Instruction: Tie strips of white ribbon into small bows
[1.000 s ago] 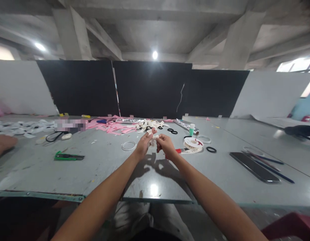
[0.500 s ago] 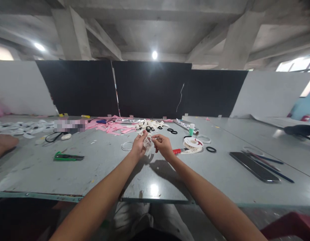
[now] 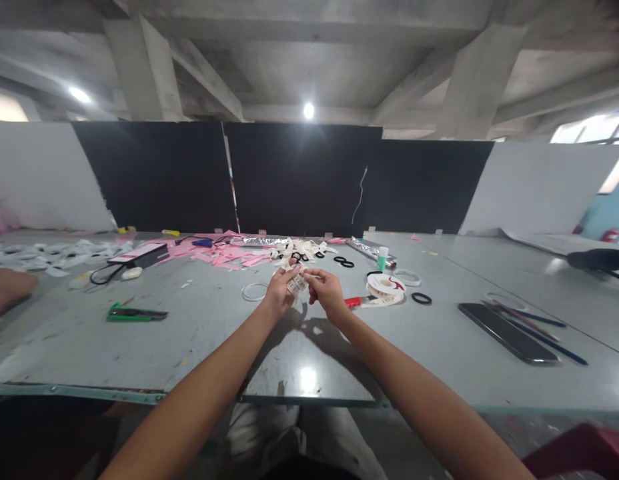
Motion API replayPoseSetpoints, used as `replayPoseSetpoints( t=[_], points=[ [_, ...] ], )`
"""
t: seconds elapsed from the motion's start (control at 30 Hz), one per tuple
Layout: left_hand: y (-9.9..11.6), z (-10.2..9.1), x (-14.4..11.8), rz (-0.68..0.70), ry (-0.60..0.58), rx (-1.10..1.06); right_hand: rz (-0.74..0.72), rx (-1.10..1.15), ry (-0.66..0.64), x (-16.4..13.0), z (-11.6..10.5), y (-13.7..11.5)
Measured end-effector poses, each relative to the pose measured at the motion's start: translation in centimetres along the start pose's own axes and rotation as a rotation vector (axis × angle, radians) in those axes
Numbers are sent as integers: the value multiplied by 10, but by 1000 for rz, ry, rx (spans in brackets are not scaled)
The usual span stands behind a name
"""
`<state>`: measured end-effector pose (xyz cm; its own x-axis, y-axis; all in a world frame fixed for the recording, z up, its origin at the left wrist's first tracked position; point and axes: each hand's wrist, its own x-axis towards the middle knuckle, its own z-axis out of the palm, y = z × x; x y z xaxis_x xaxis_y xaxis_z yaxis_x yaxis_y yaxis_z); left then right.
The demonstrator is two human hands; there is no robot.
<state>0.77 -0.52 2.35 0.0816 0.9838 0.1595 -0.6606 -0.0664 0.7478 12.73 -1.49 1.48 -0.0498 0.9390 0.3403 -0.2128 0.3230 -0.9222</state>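
Observation:
A pale ribbon with dark printing (image 3: 296,285) is bunched between my two hands above the table. My left hand (image 3: 278,292) is closed on its left side. From the right, my right hand (image 3: 327,291) pinches at the ribbon's upper edge with bent fingers. Just right of that hand lie a red-handled cutter (image 3: 353,302) and a spool of printed ribbon (image 3: 386,285), its loose end stretched on the table. Behind my hands is a heap of cream ribbon pieces (image 3: 294,249) with black rings (image 3: 344,261) beside it.
A green utility knife (image 3: 137,313) lies left. Pink strips (image 3: 224,255), a foil-wrapped piece (image 3: 372,251) and a glue stick (image 3: 382,258) are farther back. A dark phone (image 3: 507,332) and pens (image 3: 547,339) lie right. Another person's hand (image 3: 12,287) rests at far left.
My right hand has drawn slightly closer to my left, and its fingers now meet the ribbon's top. The ribbon has turned so that more of its printing shows.

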Motion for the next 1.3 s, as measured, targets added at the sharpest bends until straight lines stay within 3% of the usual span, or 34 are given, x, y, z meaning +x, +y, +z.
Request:
replayPoseSetpoints(
  t=[0.4, 0.77, 1.0, 1.3],
  points=[
    [-9, 1, 1, 55, -93, 86, 20, 75, 107, 3, 0, -4],
    [-13, -2, 2, 62, -117, 297, -12, 19, 140, 5, 0, -4],
    [-16, -6, 4, 98, -124, 306, -80, -141, 187, 7, 0, -7],
    [-13, -2, 3, 49, -122, 238, -106, -79, 66, 7, -4, -10]
  ],
)
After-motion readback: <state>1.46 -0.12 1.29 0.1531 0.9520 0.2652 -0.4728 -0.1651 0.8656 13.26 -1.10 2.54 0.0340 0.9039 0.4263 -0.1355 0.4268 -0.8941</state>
